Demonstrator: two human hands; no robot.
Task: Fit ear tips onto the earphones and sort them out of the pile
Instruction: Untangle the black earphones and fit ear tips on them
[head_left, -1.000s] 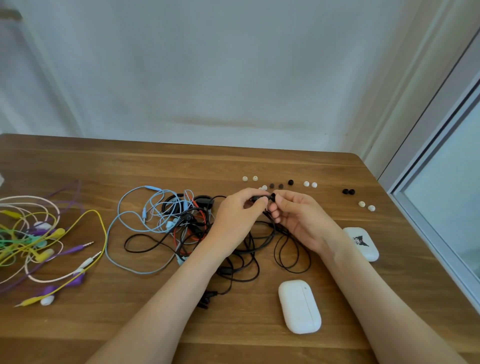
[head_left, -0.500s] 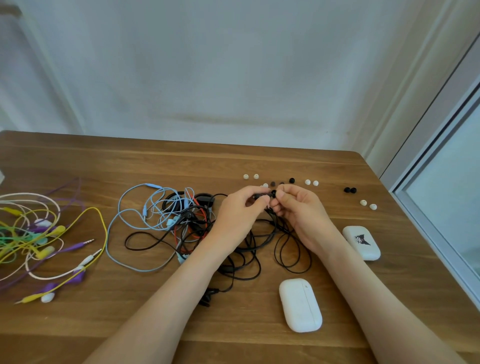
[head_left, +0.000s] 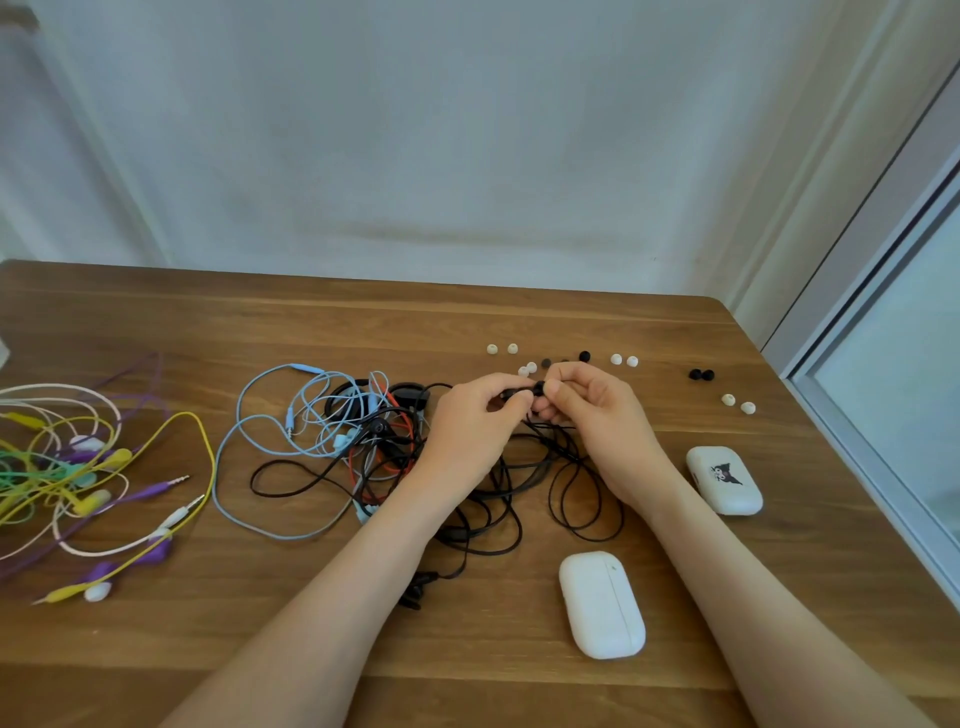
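Two hands: left hand and right hand both pinch a small black earphone above tangled thin cables; its rounded tip seemingly fitted.

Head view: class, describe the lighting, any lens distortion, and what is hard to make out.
Head view: soft, even daylight, brightest at the window; no glare on the table, only faint shadows by the plain case; the wide-angle lens slants the window frame; the black ear tip pinched between the fingers is tiny and partly hidden.
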